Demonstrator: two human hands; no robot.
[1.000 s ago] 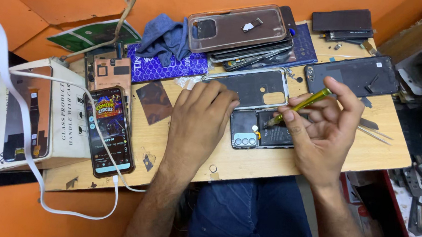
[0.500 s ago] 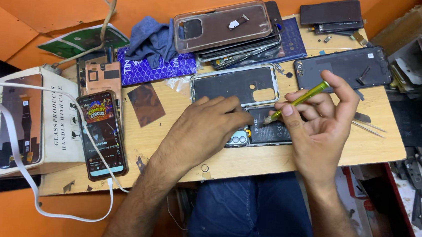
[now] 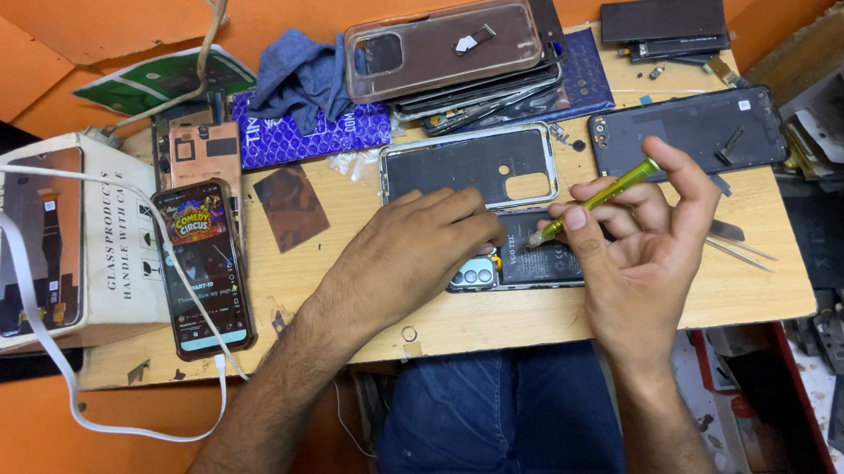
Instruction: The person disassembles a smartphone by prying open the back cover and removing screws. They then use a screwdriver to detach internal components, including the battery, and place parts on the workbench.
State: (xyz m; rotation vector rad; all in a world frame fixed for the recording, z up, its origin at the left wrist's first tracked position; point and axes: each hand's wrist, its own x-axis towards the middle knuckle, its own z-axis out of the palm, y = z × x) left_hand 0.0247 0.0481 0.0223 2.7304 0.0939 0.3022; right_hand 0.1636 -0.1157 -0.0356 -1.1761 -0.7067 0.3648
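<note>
An opened phone (image 3: 530,264) with its back off lies near the front edge of a small wooden table (image 3: 740,282), battery and camera cluster showing. My left hand (image 3: 411,251) lies flat over its left end and holds it down. My right hand (image 3: 642,244) grips a thin yellow-green screwdriver (image 3: 601,199), whose tip rests on the phone's inside near the upper edge. A clear-rimmed back cover (image 3: 473,163) lies just beyond the phone.
A lit phone (image 3: 204,265) on a white cable lies at the left beside a white box (image 3: 51,238). A dark back panel (image 3: 696,133), tweezers (image 3: 738,242), stacked phones and cases (image 3: 446,53), a blue cloth (image 3: 299,72) and small screws crowd the far side.
The view has shifted slightly. Both hands stay on the opened phone, and the screwdriver tip stays at about the same spot.
</note>
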